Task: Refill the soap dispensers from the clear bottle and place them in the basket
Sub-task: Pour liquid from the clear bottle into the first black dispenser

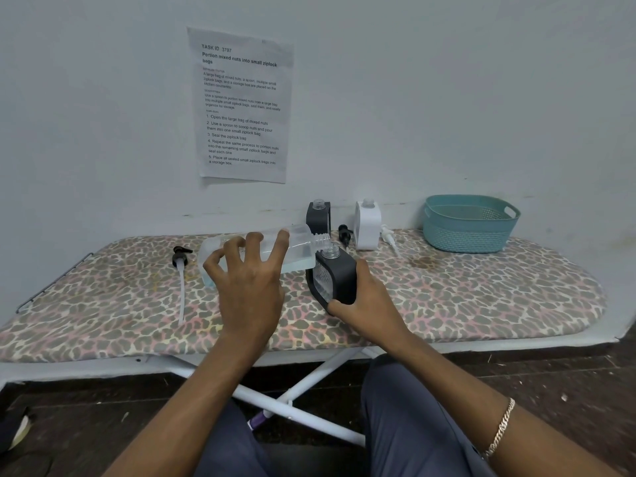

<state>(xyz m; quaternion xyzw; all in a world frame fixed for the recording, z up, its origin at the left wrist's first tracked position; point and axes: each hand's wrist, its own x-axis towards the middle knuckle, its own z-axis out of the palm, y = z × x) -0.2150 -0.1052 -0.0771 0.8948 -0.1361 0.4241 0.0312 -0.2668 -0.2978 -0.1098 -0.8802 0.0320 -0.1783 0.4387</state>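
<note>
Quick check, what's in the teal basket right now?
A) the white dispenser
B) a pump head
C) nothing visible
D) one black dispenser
C: the teal basket shows no contents, while the white dispenser and a second black dispenser stand uncapped by the wall, and the right hand holds the black dispenser being filled from the clear bottle in the left hand.

Basket [469, 232] right of dispensers [367, 224]
</note>
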